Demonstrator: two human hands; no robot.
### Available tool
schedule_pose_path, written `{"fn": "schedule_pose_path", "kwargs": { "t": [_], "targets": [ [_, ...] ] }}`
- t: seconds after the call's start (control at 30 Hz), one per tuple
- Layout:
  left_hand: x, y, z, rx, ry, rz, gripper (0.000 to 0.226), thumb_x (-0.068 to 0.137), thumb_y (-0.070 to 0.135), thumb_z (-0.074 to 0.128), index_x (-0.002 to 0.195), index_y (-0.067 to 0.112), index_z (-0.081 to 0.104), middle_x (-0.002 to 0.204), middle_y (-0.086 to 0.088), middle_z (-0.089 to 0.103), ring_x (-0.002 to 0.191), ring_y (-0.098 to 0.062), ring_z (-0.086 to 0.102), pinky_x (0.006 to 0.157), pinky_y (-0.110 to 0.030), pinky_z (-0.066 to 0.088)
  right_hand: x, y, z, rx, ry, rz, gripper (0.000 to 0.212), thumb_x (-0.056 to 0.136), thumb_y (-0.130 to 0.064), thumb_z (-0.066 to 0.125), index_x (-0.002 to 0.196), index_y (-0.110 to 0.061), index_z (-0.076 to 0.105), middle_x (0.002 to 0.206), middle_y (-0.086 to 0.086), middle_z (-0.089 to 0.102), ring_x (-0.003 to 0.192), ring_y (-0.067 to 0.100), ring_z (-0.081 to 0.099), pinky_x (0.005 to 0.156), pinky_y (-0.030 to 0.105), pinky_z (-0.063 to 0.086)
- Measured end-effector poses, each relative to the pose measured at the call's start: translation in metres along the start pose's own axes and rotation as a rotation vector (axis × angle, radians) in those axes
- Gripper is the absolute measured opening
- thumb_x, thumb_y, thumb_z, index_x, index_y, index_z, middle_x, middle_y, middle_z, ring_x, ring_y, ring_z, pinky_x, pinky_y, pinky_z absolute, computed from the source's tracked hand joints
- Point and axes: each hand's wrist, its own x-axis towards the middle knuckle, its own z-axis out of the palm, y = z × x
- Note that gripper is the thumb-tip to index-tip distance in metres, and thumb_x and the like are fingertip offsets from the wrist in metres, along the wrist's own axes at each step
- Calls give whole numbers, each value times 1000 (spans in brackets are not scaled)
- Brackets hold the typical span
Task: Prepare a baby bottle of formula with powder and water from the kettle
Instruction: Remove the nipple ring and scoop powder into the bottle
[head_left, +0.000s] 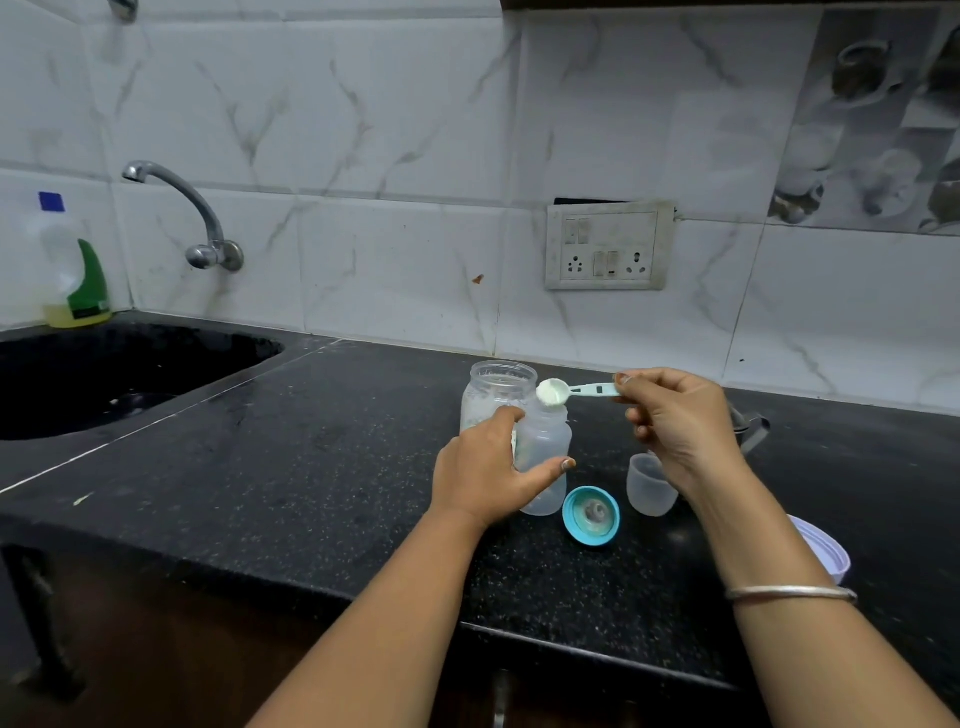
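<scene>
A translucent baby bottle (545, 447) stands open on the black counter, and my left hand (488, 467) grips its body. My right hand (675, 421) pinches the handle of a pale green scoop (558, 391), whose bowl holds white powder and hovers tilted just over the bottle's mouth. Behind the bottle stands an open clear jar (496, 387) with powder residue inside. The bottle's teal ring with teat (591, 515) lies on the counter to its right, beside the clear bottle cap (649, 486). Part of a metal kettle (750, 428) shows behind my right hand.
A black sink (104, 379) with a wall tap (202, 223) lies at the left, with a dish-soap bottle (72, 270) at its far corner. A white lid (826, 545) lies by my right forearm. A socket panel (608, 247) is on the tiled wall.
</scene>
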Motion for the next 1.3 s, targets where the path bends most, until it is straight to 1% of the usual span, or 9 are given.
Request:
{"fn": "schedule_pose_path", "kwargs": {
  "t": [0.23, 0.33, 0.57, 0.7, 0.77, 0.83, 0.93, 1.13, 1.3],
  "targets": [
    [0, -2, 1, -70, 29, 28, 65, 71, 63, 63, 119, 21, 51, 79, 1, 63, 79, -23, 62, 65, -34, 47, -1, -4, 0, -106, -26, -127, 11, 84, -3, 65, 79, -12, 69, 68, 3, 64, 41, -1, 50, 41, 12, 40],
    [0, -2, 1, -87, 31, 27, 60, 72, 61, 65, 115, 21, 53, 71, 7, 52, 76, -23, 62, 62, -32, 44, -2, -4, -1, -165, -42, -194, 7, 84, -3, 65, 84, -9, 70, 68, 3, 65, 44, -1, 52, 44, 12, 43],
    [0, -2, 0, -114, 24, 28, 58, 71, 59, 67, 112, 20, 55, 69, 7, 49, 74, -23, 61, 61, -31, 43, -9, -5, -2, -384, -63, -457, 18, 84, -8, 66, 78, -25, 68, 66, -2, 64, 52, 0, 53, 52, 15, 46],
    [0, -3, 1, -124, 21, 31, 58, 71, 58, 67, 112, 19, 55, 67, 8, 49, 73, -24, 61, 61, -32, 44, -9, -2, -2, -479, -65, -582, 12, 83, -8, 67, 84, -19, 71, 70, -3, 67, 64, 14, 60, 65, 34, 54],
    [1, -4, 1, -127, 22, 35, 60, 71, 59, 67, 114, 19, 55, 70, 3, 55, 73, -24, 61, 61, -33, 45, -8, -1, -3, -556, -60, -714, 10, 82, -5, 68, 86, -12, 73, 71, -1, 68, 66, 20, 62, 63, 36, 54],
    [1, -4, 2, -131, 27, 40, 64, 69, 62, 65, 114, 19, 54, 75, -1, 61, 74, -25, 61, 62, -34, 46, -6, 2, -3, -627, -52, -876, 9, 80, -3, 68, 86, -8, 73, 73, 3, 69, 64, 18, 61, 61, 33, 52],
    [1, -5, 3, -145, 39, 45, 65, 67, 64, 61, 113, 18, 55, 77, -3, 63, 74, -26, 62, 62, -35, 47, -3, 5, -3, -681, -48, -1011, 10, 79, -4, 66, 86, -7, 73, 76, 3, 70, 66, 4, 56, 60, 16, 45],
    [0, -5, 4, -158, 42, 41, 65, 66, 63, 63, 112, 18, 56, 71, 1, 58, 73, -25, 62, 63, -36, 49, -3, 6, -4, -743, -32, -1110, 10, 80, -5, 63, 85, -7, 72, 77, 4, 70, 67, 15, 62, 60, 27, 50],
    [1, -6, 4, -151, 37, 43, 60, 70, 57, 69, 112, 17, 55, 71, 1, 57, 73, -24, 61, 63, -34, 47, -4, 7, -4, -778, -27, -1138, 10, 82, -7, 61, 85, -7, 71, 76, 4, 69, 67, 21, 63, 62, 25, 46]
  ]
}}
